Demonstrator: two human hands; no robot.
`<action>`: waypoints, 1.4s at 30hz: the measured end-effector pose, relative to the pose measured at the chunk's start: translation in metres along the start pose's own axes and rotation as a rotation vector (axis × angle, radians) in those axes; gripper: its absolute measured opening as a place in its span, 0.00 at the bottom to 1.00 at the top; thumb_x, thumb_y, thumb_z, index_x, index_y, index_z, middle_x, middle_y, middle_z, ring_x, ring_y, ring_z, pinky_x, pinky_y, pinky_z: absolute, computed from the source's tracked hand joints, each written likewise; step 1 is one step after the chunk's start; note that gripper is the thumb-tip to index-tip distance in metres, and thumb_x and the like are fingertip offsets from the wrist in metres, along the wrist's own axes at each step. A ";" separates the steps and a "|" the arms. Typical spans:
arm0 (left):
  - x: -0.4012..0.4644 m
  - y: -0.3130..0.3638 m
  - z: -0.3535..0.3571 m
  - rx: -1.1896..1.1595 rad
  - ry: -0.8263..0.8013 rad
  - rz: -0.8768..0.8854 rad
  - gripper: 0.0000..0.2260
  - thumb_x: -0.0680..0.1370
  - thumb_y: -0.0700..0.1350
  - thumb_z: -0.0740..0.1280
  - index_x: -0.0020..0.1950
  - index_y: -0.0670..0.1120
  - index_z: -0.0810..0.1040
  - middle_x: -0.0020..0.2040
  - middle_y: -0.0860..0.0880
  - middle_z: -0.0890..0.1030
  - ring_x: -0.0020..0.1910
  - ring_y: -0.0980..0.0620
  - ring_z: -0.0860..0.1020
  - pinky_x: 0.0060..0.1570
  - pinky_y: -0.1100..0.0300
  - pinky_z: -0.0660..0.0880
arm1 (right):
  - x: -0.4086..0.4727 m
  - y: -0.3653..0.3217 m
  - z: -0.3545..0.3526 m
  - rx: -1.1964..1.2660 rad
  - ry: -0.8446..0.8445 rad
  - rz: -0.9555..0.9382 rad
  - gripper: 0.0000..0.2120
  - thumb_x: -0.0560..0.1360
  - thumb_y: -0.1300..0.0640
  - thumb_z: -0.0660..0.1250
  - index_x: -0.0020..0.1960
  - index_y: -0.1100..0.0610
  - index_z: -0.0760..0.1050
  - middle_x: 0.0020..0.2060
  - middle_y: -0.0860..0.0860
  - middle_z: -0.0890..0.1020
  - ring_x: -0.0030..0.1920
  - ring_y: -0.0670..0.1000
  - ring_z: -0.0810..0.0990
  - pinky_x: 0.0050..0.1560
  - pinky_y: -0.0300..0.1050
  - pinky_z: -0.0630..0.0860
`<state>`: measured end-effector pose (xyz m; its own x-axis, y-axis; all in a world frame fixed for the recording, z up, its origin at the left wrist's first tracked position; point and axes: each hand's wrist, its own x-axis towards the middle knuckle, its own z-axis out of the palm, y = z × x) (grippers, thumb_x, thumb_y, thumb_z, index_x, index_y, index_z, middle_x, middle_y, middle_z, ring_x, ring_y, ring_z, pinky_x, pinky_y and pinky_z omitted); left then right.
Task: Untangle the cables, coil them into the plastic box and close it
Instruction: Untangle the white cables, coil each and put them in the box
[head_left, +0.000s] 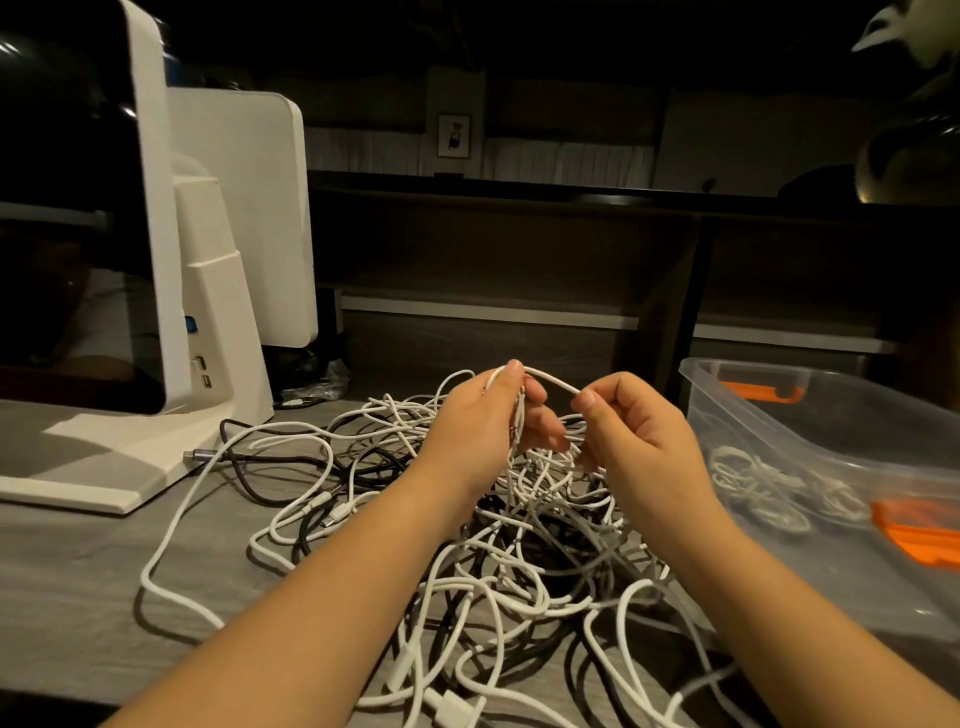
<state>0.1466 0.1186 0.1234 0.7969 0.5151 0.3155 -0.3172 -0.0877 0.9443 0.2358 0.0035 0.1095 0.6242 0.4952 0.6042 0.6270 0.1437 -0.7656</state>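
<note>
Holding a white cable (551, 381) taut in a short arc above the desk (67, 587), you work at the top of a tangled heap of cables (498, 551) that sprawls across the grey wood-grain surface in front of you. Your left hand (480, 421) has its fingers curled round the white cable and a bundle of its loops, the thumb tip pressed on top; your right hand (631, 421) pinches the same cable between thumb and forefinger just beside the left, the remaining fingers folded into the palm. Both forearms reach in from the lower edge of the view, crossing over the heap. The pile beneath mixes white, grey and black leads, several with plugs showing at their ends, and one long white loop trails out to the left toward the foot of a white monitor stand (208, 332). A dark braided lead (244, 457) with a metal plug lies near the stand's base. To your right sits the clear plastic box (810, 431), open, with orange latches (914, 535) at its near and far sides; a few coiled white cables (763, 488) already lie on its floor, seen through the wall. The box stands just beside the heap, its near corner touching the outer strands. A small plastic bag (322, 384) rests behind the stand. The room beyond the desk is dim.
</note>
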 end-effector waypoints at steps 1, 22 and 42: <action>0.000 -0.001 0.001 0.004 0.030 0.028 0.18 0.87 0.49 0.52 0.51 0.42 0.77 0.35 0.47 0.84 0.37 0.49 0.85 0.39 0.63 0.79 | 0.000 0.001 0.000 -0.029 0.002 -0.011 0.08 0.81 0.56 0.63 0.43 0.54 0.76 0.27 0.46 0.74 0.29 0.47 0.71 0.31 0.47 0.70; 0.009 0.012 -0.015 -0.847 0.205 -0.158 0.14 0.85 0.51 0.55 0.48 0.47 0.77 0.34 0.53 0.77 0.24 0.59 0.68 0.23 0.68 0.65 | -0.001 0.003 0.010 -0.685 -0.507 -0.156 0.09 0.80 0.47 0.61 0.49 0.50 0.77 0.49 0.43 0.76 0.52 0.43 0.72 0.55 0.43 0.71; 0.012 0.012 -0.026 -1.052 0.173 -0.083 0.17 0.85 0.52 0.54 0.40 0.49 0.72 0.29 0.55 0.71 0.21 0.59 0.65 0.21 0.68 0.62 | -0.005 0.006 0.005 -0.411 -0.453 -0.119 0.16 0.81 0.47 0.60 0.38 0.53 0.73 0.29 0.48 0.74 0.33 0.51 0.73 0.38 0.53 0.72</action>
<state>0.1394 0.1460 0.1363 0.7787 0.6070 0.1586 -0.6155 0.6902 0.3805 0.2337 0.0062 0.1005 0.3355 0.8236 0.4573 0.8647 -0.0766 -0.4964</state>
